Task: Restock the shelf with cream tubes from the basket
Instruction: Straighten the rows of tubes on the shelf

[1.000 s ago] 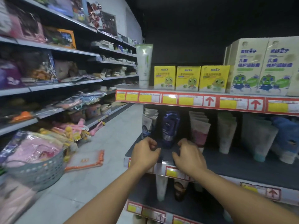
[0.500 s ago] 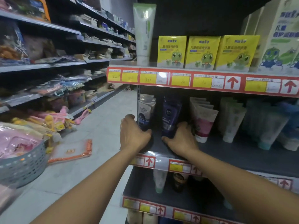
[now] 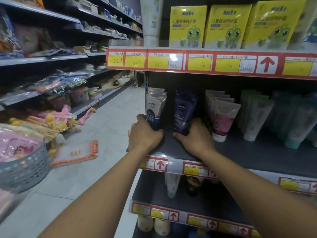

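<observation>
While both arms reach in, left hand grasping white tube, right hand grasping blue tube.

floor: pale tiles | aisle shelving: left, packed goods | light: dim

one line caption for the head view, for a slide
Left hand grips a Softto tube, right hand a Nivea tube on the shelf.

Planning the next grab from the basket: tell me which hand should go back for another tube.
Left, probably. The grey basket sits at the far left, on the left hand's side. That hand grips the white Softto tube; the right hand holds the blue Nivea tube and would have to cross over.
</observation>
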Demonstrator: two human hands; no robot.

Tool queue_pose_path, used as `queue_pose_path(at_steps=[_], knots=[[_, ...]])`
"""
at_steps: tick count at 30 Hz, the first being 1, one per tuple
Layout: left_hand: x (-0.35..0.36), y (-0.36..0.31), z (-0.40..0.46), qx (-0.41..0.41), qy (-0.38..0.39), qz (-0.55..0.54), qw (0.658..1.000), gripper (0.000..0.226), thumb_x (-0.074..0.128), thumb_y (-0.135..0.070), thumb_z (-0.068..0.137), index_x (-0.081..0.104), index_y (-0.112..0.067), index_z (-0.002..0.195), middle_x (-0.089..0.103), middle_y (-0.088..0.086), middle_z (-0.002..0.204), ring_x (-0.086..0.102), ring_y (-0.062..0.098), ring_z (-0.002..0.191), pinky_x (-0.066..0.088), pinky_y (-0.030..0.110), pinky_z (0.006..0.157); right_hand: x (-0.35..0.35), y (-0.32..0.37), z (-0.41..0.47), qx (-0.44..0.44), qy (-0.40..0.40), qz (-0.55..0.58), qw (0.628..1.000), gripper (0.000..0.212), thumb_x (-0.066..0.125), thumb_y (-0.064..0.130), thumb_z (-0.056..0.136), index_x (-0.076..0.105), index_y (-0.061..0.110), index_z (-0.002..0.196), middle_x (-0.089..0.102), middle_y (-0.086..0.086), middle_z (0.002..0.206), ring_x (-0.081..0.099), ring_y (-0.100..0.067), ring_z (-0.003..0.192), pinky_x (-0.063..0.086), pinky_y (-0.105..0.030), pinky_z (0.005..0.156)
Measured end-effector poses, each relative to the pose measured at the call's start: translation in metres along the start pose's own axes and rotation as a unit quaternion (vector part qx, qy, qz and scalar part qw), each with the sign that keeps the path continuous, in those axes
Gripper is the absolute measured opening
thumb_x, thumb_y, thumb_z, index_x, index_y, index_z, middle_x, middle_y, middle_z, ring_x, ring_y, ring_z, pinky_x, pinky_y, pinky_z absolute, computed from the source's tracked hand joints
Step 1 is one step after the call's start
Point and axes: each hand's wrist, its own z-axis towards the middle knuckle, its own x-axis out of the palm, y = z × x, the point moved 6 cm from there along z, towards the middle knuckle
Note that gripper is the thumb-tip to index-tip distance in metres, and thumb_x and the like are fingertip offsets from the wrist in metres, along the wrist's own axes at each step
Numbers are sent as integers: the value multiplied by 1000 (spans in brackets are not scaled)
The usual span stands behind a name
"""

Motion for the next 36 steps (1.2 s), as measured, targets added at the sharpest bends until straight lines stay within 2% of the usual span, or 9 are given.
queue_pose_path(at_steps=[3, 7, 10, 13, 18, 21, 27, 30, 36], knots=[[0, 2, 0, 1, -5, 15, 1000, 71, 79, -50, 76, 45, -29, 135, 65, 6, 128, 65, 33, 110, 60, 52, 92, 0, -2, 0, 2, 0, 11, 1000, 65, 82, 51, 82, 49, 22, 130, 62, -3, 128, 65, -26, 111, 53, -38, 84], [0, 3, 0, 17, -23, 26, 999, 71, 82, -58, 77, 50, -24, 129, 68, 5, 124, 64, 31, 109, 59, 47, 90, 0, -3, -1, 5, 11, 23, 1000, 63, 80, 48, 80, 50, 23, 129, 62, -3, 128, 64, -26, 111, 54, -40, 87], [-2, 1, 1, 25, -36, 35, 998, 72, 83, -63, 74, 53, -21, 124, 70, 6, 122, 63, 33, 111, 57, 47, 90, 1, -3, 0, 13, 14, 15, 1000, 71, 83, 53, 79, 50, 20, 132, 61, -4, 131, 63, -28, 116, 48, -34, 84], [-3, 0, 0, 22, -41, 39, 998, 75, 83, -67, 71, 53, -20, 122, 69, 6, 119, 64, 33, 110, 57, 50, 92, 1, -3, 0, 13, 15, 13, 1000, 67, 83, 53, 81, 51, 18, 128, 64, -6, 128, 64, -29, 115, 42, -32, 79], [-5, -2, -2, 13, -42, 52, 998, 69, 78, -66, 65, 53, -20, 111, 70, 6, 113, 64, 33, 107, 58, 48, 88, 2, -7, 1, 11, 15, 23, 1000, 62, 81, 48, 82, 52, 19, 128, 62, -6, 128, 64, -29, 113, 50, -35, 83], [-3, -1, -1, 18, -40, 55, 998, 70, 79, -63, 69, 55, -19, 117, 71, 7, 115, 64, 34, 107, 58, 47, 88, 1, -6, 0, 21, 13, 17, 1000, 74, 84, 52, 80, 48, 16, 135, 56, -8, 133, 60, -31, 119, 44, -33, 82], [1, 0, 2, 15, -41, 53, 998, 74, 83, -58, 79, 53, -18, 134, 69, 8, 128, 66, 33, 110, 59, 46, 91, 4, -10, 1, 16, 19, 23, 999, 61, 80, 45, 85, 50, 17, 131, 60, -9, 129, 64, -30, 112, 53, -38, 84], [2, 0, 3, 15, -44, 58, 997, 75, 83, -58, 80, 52, -18, 136, 69, 8, 130, 66, 32, 112, 59, 45, 91, 2, -9, 0, 23, 11, 22, 999, 66, 81, 44, 84, 48, 16, 134, 55, -10, 133, 61, -31, 116, 50, -36, 85], [2, 3, 4, 3, -44, 64, 997, 74, 80, -62, 80, 54, -18, 133, 70, 8, 125, 66, 32, 109, 60, 47, 90, 4, -11, 2, 21, 5, 35, 999, 63, 82, 44, 84, 51, 15, 131, 61, -9, 129, 63, -30, 114, 54, -38, 87]])
